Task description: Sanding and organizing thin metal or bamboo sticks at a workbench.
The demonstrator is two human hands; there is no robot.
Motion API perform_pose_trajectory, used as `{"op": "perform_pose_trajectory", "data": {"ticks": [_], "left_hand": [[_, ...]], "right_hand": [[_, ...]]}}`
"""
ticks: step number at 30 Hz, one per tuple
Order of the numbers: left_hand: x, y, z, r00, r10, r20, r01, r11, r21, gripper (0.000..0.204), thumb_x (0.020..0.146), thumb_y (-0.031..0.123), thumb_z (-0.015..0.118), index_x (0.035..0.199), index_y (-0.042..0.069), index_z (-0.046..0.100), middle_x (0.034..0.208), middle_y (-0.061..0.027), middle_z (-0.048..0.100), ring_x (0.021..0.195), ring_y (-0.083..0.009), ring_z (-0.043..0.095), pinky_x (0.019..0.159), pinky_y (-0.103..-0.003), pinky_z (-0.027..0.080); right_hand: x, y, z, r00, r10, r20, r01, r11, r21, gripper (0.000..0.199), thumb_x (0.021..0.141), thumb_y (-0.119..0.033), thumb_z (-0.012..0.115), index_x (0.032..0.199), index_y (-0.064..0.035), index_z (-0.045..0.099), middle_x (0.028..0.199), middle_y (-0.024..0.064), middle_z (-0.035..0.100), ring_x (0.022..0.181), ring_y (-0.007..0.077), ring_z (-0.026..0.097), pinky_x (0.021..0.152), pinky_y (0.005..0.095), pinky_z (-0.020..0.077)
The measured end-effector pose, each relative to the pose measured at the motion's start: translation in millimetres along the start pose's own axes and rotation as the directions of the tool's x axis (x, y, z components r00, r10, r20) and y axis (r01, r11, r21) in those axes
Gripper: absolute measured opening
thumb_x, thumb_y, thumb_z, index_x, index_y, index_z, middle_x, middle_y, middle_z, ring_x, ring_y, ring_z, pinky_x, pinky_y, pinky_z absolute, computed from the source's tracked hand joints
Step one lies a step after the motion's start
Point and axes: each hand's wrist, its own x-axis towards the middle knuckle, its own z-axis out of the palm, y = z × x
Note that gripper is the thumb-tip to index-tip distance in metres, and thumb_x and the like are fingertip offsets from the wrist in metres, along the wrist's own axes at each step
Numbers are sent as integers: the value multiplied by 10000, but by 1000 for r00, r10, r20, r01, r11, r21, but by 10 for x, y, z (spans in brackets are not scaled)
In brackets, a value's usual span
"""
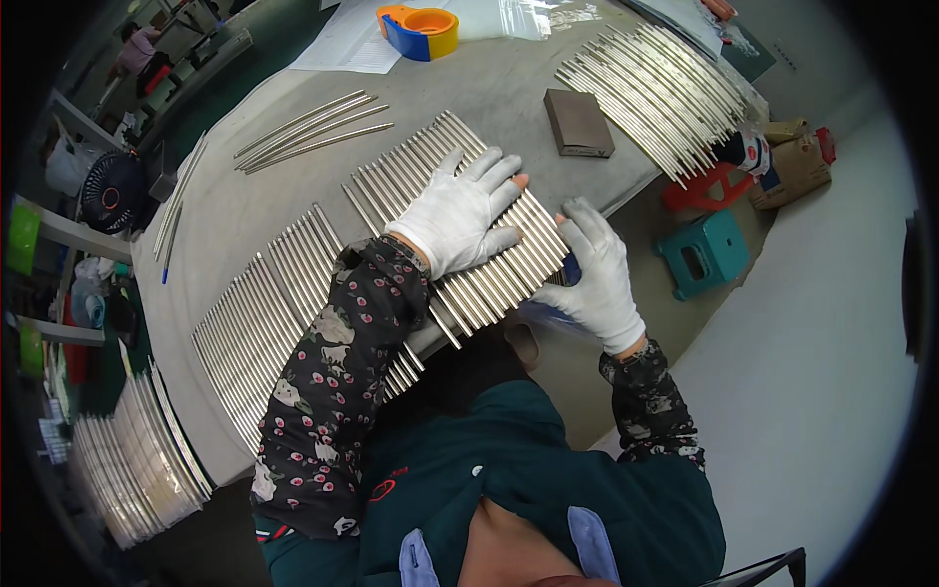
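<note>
My left hand (457, 217), in a white glove with grey fingertips, lies flat with fingers spread on a row of shiny metal rods (481, 295). My right hand (600, 284), gloved the same way, is beside the row's right end at the table edge. Its thumb and fingers are apart and curve toward the outermost rods; whether they touch is unclear. Something blue shows partly between that hand and the rods. More rods (235, 344) lie side by side to the left, partly hidden by my left sleeve.
Loose rods (303, 132) lie farther back on the grey table (220, 210). A brown block (579, 123), a rod pile (653, 93) and an orange-blue tape dispenser (419, 31) are beyond. A teal stool (704, 252) stands right; bundled rods (137, 460) are lower left.
</note>
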Motion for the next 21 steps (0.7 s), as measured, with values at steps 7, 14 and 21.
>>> {"op": "perform_pose_trajectory", "data": {"ticks": [7, 14, 21], "left_hand": [[-38, -4, -31, 999, -7, 41, 7, 1000, 1, 688, 896, 527, 433, 1366, 25, 414, 1445, -173, 358, 1361, -348, 303, 1100, -554, 217], [-100, 14, -39, 1000, -1, -24, 1, 1000, -7, 652, 890, 494, 474, 1340, 22, 451, 1411, -142, 411, 1337, -305, 348, 1101, -543, 229], [-132, 0, -26, 1000, -4, -22, 4, 1000, 20, 658, 898, 514, 449, 1339, 26, 452, 1418, -143, 406, 1338, -306, 347, 1100, -545, 233]], "right_hand": [[38, -135, -64, 998, 42, 56, -41, 999, -13, 892, 501, -488, 832, 1164, 24, 525, 1262, 243, 498, 1227, 438, 444, 993, 496, 395], [28, -178, 22, 996, 86, 3, -86, 995, -51, 911, 493, -508, 827, 1165, 28, 523, 1245, 240, 503, 1221, 446, 443, 983, 496, 396], [-274, -486, -133, 986, -145, -79, 158, 967, 198, 386, 630, -237, 786, 906, -67, 576, 858, 84, 593, 766, 268, 567, 663, 378, 444]]}}
